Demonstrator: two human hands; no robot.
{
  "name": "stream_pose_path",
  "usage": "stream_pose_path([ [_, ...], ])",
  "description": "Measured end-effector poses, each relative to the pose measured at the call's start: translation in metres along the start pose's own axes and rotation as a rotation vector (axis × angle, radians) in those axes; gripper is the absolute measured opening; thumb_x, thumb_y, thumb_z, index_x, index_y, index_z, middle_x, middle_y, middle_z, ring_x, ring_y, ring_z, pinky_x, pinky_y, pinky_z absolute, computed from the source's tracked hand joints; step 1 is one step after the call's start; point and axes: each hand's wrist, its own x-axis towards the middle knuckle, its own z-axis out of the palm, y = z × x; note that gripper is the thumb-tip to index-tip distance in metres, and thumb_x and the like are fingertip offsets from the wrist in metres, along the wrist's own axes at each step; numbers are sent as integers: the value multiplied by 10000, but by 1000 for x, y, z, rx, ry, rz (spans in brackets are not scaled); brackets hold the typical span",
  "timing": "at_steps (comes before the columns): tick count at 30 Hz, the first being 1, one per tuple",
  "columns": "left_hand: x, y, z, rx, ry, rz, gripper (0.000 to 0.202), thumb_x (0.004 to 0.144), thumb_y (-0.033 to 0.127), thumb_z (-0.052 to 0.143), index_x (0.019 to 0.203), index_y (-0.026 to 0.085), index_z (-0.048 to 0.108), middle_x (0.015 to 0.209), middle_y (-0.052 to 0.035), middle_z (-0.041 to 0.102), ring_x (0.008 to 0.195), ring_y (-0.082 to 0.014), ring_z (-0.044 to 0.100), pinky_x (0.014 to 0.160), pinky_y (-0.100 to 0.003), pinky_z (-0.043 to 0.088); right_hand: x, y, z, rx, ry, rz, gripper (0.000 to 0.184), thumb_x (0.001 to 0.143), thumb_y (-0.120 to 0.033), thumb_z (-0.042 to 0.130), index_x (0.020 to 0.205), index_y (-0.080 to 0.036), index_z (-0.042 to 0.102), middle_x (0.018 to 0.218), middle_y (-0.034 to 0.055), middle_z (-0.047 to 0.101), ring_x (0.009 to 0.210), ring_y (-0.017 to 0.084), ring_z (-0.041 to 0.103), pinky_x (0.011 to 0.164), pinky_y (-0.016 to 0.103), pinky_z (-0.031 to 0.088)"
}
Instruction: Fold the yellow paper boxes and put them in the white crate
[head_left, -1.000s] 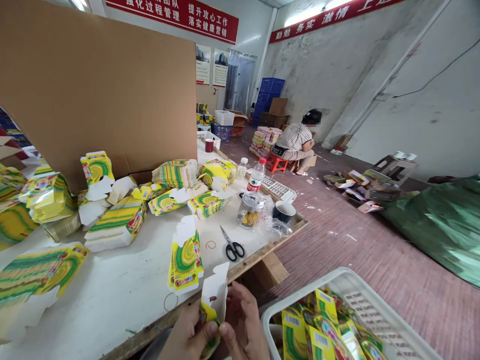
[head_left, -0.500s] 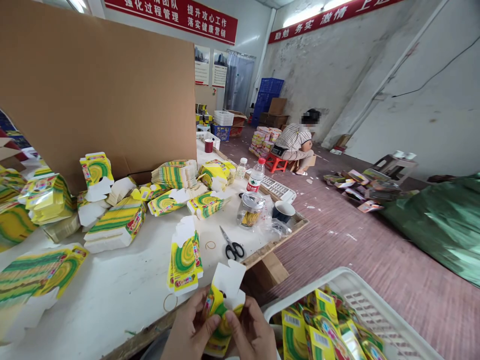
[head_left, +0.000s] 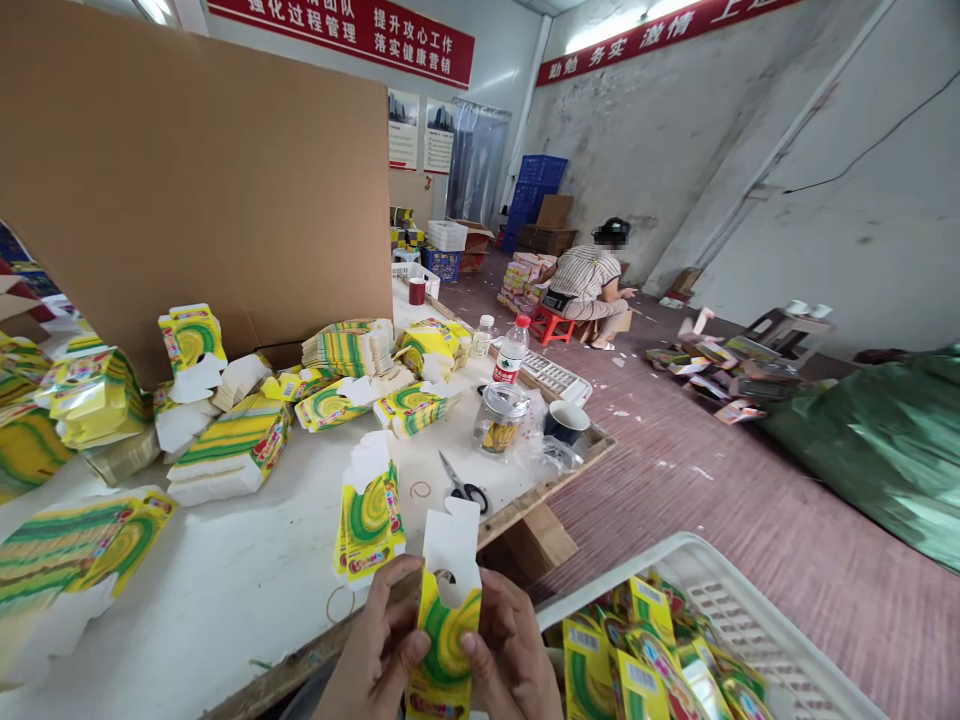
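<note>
A small yellow and green printed carton (head_left: 448, 640) with white flaps standing up at its top is held between my two hands, just past the table's front edge. My left hand (head_left: 386, 640) grips its left side, thumb on the front face. On the opposite side my right hand (head_left: 506, 645) pinches it in the same way. Beyond them a few flat cartons (head_left: 369, 515) of the same print lie stacked on the table. Black-handled scissors (head_left: 463, 488) and a rubber band (head_left: 340, 604) lie close by.
To the right a white plastic basket (head_left: 694, 548) holds many yellow-green cartons. Bundled cartons (head_left: 232, 440) cover the left of the white table (head_left: 247, 560). A bottle (head_left: 511, 352), jar (head_left: 501, 420) and mug (head_left: 568, 424) stand near its right edge. A person (head_left: 589, 275) sits on a red stool.
The carton has turned its swirl-printed front to me and is straighter, its white flaps raised together. My hands have shifted slightly to its sides. The seated person's arm has moved.
</note>
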Motion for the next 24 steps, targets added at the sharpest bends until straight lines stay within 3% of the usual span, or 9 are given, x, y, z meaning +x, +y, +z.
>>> stream_pose_path([
  [3,-2,5,-4,17,-67,-32,714,883,543,605,1451,251,284,1284,-156,678,1189,-288,627,977,-405,477,3,-7,-5,-28,-35,25,436,914,-536,569,1264,-276,554,1154,107,686,999,246,689,819,325,583],
  [6,-4,5,-6,-4,-158,-35,646,884,528,617,1422,279,360,1277,-135,671,1030,-240,678,916,-377,492,7,-16,-10,-25,-78,88,378,909,-547,572,1179,-285,602,969,51,714,821,203,681,700,271,554],
  [9,-4,-2,-5,-79,-239,-17,522,872,534,635,1305,293,471,1144,-83,700,856,-173,664,804,-310,482,10,-22,-16,-28,-125,167,304,922,-544,551,977,-256,630,752,-6,639,627,144,579,557,219,458],
  [12,-3,-8,-2,-167,-288,-10,452,850,522,672,1203,285,521,967,-41,698,833,-157,638,743,-268,454,13,-23,-19,-74,-158,147,329,947,-514,519,832,-218,606,677,-21,544,572,116,496,500,199,390],
  [15,-1,-8,-1,-172,-263,-8,595,847,487,692,1344,306,421,986,-58,699,829,-174,656,753,-297,469,14,-21,-18,-131,-155,71,309,963,-462,511,819,-211,619,712,2,578,622,133,546,546,206,449],
  [18,0,-1,-2,-162,-269,-23,830,842,492,694,1504,309,228,1086,-118,709,852,-219,689,766,-346,489,14,-20,-18,-122,-35,47,239,959,-421,543,1077,-237,642,960,64,688,810,184,659,714,252,554],
  [20,0,4,-3,-128,-298,-32,785,846,497,685,1496,309,289,1181,-137,695,854,-226,694,774,-359,495,14,-22,-21,-140,-30,7,271,965,-387,546,1197,-274,628,1099,80,702,936,204,688,809,273,571],
  [24,-1,14,-5,65,-221,-29,485,912,425,625,1364,338,473,1355,-88,626,1002,-219,668,907,-373,492,17,-33,-29,-238,-177,-115,332,988,-465,469,1111,-302,731,1086,76,710,1048,235,660,890,318,546],
])
